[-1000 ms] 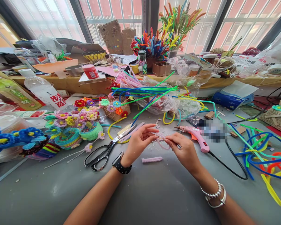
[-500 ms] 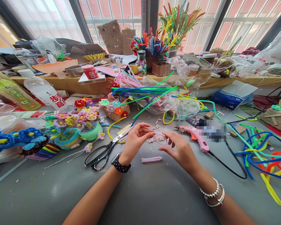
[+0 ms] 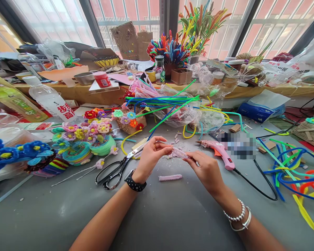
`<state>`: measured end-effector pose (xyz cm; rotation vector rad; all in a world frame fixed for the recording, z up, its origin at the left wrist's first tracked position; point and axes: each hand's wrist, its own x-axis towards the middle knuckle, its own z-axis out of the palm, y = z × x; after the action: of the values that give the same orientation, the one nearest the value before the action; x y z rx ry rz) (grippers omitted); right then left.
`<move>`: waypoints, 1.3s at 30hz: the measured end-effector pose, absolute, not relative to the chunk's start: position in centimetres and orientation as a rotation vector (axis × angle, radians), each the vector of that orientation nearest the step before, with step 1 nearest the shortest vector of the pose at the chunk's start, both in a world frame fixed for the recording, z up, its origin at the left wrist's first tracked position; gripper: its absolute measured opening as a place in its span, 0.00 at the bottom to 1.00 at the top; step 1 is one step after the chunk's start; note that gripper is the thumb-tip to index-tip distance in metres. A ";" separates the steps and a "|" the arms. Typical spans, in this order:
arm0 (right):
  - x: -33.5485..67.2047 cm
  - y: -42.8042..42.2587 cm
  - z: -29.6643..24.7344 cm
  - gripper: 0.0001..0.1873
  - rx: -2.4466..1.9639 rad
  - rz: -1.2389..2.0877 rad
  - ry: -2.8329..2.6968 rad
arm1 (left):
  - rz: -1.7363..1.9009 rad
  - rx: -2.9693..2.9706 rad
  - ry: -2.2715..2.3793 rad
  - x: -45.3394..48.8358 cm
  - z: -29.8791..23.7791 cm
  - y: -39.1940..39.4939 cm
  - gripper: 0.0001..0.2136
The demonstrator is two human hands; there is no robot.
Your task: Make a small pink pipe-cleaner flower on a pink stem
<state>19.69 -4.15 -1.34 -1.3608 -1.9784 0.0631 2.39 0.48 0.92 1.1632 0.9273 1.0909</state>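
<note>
My left hand (image 3: 150,157) and my right hand (image 3: 205,169) meet above the grey table (image 3: 157,216), both pinching a pale pink pipe cleaner piece (image 3: 178,152) stretched between their fingertips. A short pink pipe cleaner piece (image 3: 170,177) lies on the table just below the hands. Black-handled scissors (image 3: 115,170) rest left of my left hand. A pink hot glue gun (image 3: 219,153) with a black cord lies right of my right hand.
Finished pipe-cleaner flowers (image 3: 91,134) and blue ones (image 3: 18,153) crowd the left. A plastic bag of coloured stems (image 3: 172,108) lies behind the hands, loose stems (image 3: 290,167) at right. A water bottle (image 3: 52,101), a tissue pack (image 3: 261,108) and cluttered shelf stand farther back.
Half a second ago my right hand's fingers were spread beside a looped pink piece; now they have closed on it and the piece lies straighter between both hands.
</note>
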 end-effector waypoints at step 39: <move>20.6 -3.4 -1.0 0.16 -1.214 0.875 -1.163 | 0.312 2.044 1.014 2.2 0.2 0.0 0.09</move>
<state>20.65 -3.37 -0.97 -1.2136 -1.1631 0.8746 2.18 0.03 0.22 2.0437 1.0138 0.3118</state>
